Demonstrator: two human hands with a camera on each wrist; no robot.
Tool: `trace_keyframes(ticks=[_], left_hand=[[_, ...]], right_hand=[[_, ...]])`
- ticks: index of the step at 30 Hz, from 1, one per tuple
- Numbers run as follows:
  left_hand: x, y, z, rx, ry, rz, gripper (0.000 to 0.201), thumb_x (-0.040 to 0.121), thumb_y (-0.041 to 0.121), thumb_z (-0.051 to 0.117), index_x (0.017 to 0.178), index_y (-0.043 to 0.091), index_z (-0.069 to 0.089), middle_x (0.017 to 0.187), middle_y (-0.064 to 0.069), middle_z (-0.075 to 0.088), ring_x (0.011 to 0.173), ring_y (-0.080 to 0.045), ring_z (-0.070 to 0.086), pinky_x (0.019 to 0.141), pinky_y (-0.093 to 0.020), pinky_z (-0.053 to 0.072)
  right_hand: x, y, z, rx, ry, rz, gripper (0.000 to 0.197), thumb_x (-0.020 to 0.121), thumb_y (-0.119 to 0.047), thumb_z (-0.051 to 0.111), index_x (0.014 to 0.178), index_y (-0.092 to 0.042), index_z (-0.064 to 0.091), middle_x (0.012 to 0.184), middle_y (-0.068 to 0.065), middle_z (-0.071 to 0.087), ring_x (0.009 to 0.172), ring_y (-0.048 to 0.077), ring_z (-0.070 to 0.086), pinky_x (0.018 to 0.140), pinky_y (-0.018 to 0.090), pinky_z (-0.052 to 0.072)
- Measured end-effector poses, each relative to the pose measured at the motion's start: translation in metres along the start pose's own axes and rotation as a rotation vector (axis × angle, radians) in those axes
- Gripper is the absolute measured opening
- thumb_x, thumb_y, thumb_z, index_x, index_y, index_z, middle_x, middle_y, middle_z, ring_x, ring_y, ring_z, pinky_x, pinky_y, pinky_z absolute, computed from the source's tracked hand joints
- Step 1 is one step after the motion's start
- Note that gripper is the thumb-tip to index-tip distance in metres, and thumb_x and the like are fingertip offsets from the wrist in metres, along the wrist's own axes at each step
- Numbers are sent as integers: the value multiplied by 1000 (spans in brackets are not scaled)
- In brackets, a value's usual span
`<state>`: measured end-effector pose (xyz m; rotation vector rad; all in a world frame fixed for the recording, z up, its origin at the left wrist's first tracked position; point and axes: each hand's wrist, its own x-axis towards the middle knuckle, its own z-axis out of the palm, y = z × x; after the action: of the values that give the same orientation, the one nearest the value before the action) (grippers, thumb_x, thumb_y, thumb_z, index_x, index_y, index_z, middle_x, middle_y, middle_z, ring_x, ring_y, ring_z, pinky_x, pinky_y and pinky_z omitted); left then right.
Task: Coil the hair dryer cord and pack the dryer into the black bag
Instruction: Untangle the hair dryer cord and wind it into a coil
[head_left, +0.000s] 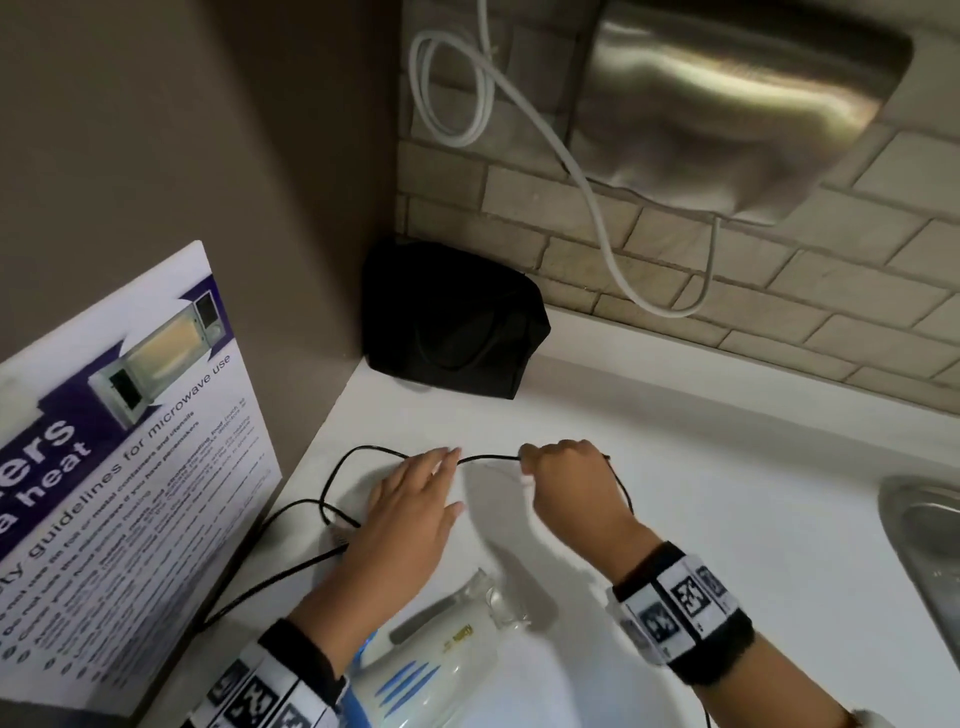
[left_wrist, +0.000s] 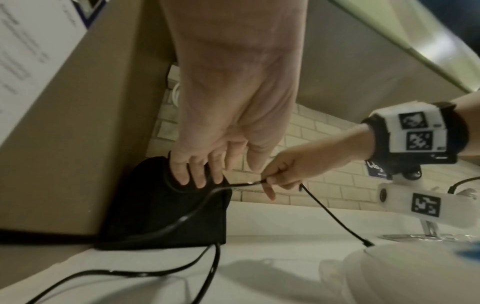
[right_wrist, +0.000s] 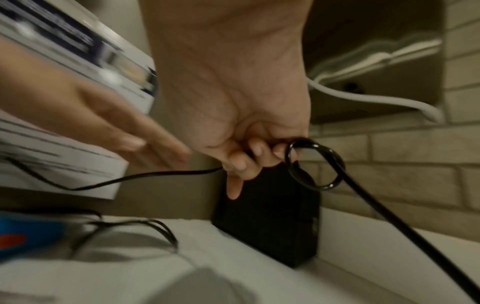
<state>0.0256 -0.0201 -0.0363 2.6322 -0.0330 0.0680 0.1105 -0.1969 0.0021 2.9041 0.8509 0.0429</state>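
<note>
The black cord (head_left: 488, 458) is stretched in the air between the two hands above the white tabletop (head_left: 727, 493). It is pinched in the curled fingers of the right hand (head_left: 569, 480), and a small loop of it is seen beside those fingers in the right wrist view (one finger points down, free of the cord). The left hand (head_left: 410, 514) is held flat with straight fingers, and the cord runs past its fingertips; no grip is closed on it there. From the left hand the cord falls in loose curves onto the tabletop, beside a leaning microwave notice (head_left: 119, 467). The white hair dryer (head_left: 441, 654) lies on the tabletop below the wrists, near the lower edge of the head view. The black bag (head_left: 452, 322) stands in the corner against the tiled wall (head_left: 727, 291), well apart from the dryer. A metal hand dryer (head_left: 727, 104) is mounted on the wall above, and a sink edge (head_left: 919, 545) shows at the right.
</note>
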Motion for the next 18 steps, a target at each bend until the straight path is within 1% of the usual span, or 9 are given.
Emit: trace_keyframes(ticks=[2,3,5,7,9,12,14,16,18], left_hand=[[2,16,-7,-45,0,55,48,99,31,37,146,23,29,144,7,40,136,-13,33,108,-29,26],[2,21,-12,-52,4,72,41,99,25,39,139,21,38,136,7,48,129,-13,41,104,-25,28],[2,26,-20,-98,9,66,22,95,9,42,111,15,57,110,3,63,103,-13,56,86,-16,36],[0,25,-25,-213,-8,18,17,90,0,43,86,9,57,79,2,59,75,-11,53,64,-11,34],[-2,23,-26,-293,1,-1,17,85,-2,45,76,8,56,63,7,47,61,-7,42,56,-14,32],[-4,18,-26,-357,51,9,28,76,-10,45,64,15,49,56,9,40,53,-6,39,52,-15,31],[-3,13,-26,-385,90,18,30,71,-12,42,62,16,48,56,8,42,57,-6,45,51,-15,32],[-3,9,-26,-410,116,38,29,70,-8,39,62,18,49,57,9,45,62,-6,46,55,-17,34],[-3,8,-28,-449,135,50,30,70,-9,38,61,17,48,56,9,45,62,-6,46,57,-16,35]], right_hand=[[-13,-25,-9,-47,122,-101,30,48,4,55,69,-16,63,51,-2,58,49,21,56,51,26,34],[-19,-34,-11,-48,201,-150,29,50,3,51,67,-18,63,48,-4,56,47,18,53,51,25,35],[-25,-46,-13,-25,310,-217,39,57,3,30,62,-21,60,48,-7,53,48,14,49,52,23,36],[-25,-47,-11,-29,372,-239,46,59,5,19,60,-22,56,50,-8,51,51,14,48,56,24,33],[-20,-41,-6,-22,389,-247,39,59,4,25,63,-20,56,53,-5,51,55,17,48,60,26,26],[-12,-31,0,4,343,-197,29,50,7,45,64,-17,53,54,-3,50,57,19,47,61,27,22],[-8,-26,4,26,310,-162,32,45,8,57,63,-17,51,55,-4,50,57,20,46,60,27,23],[-5,-22,7,52,292,-133,33,48,7,62,63,-19,48,56,-5,50,58,19,45,59,26,27],[-5,-20,7,102,282,-131,27,55,5,57,63,-19,48,56,-6,50,60,18,46,58,27,32]])
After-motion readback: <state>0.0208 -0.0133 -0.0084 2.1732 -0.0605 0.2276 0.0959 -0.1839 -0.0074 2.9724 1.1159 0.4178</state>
